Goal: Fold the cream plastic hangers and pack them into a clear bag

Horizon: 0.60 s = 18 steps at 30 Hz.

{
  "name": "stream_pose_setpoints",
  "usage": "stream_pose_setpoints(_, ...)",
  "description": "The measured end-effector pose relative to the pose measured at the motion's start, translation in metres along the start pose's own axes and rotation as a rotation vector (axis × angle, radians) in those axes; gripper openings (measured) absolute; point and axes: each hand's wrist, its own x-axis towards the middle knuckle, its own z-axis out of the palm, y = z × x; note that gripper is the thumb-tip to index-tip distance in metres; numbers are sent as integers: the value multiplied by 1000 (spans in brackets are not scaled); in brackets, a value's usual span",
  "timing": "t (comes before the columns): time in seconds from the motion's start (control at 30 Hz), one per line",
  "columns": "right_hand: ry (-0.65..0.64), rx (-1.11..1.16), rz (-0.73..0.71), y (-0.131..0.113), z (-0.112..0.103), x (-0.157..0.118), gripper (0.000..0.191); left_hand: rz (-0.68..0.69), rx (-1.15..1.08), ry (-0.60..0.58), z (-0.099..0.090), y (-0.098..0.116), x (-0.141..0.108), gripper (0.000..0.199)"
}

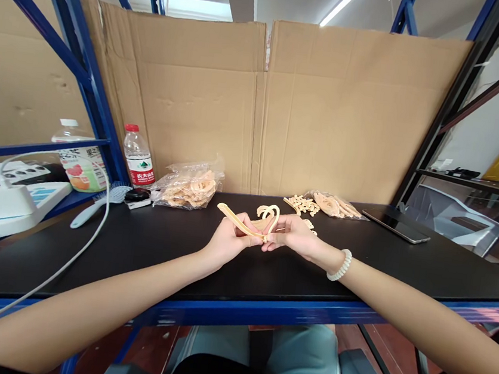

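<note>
Above the middle of the black table (170, 250), both hands meet. My left hand (224, 239) is closed on a long, flat, pale wooden strip (233, 217), its free end pointing up to the left. A curved pale wooden piece (277, 215) is pinched in the fingers of my right hand (294, 234), which wears a beaded bracelet (341, 266). The two pieces meet at the fingertips; whether they are joined I cannot tell. Just behind the hands are more curved wooden parts, partly hidden.
Several small wooden pieces (304, 204) lie behind my right hand, beside a bag of flat wooden parts (333, 205). Another plastic bag (190, 187), a red-capped bottle (138, 156) and a hairbrush (102, 201) are at left. A tablet (396, 225) lies right; a white cable (85, 246) crosses the left side.
</note>
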Motion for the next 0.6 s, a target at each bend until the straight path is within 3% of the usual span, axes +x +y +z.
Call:
stream_pose_setpoints(0.2, 143, -25, -80, 3, 7, 3, 38, -8, -46, 82, 3, 1, 0, 37)
stream_pose_setpoints(0.43, 141, -22, -131, -4, 7, -2, 37, -86, -127, 135, 0, 2, 3, 37)
stream_pose_setpoints(0.6, 200, -63, -118, -7, 4, -1, 42, -166, -237, 94, 0, 6, 3, 39)
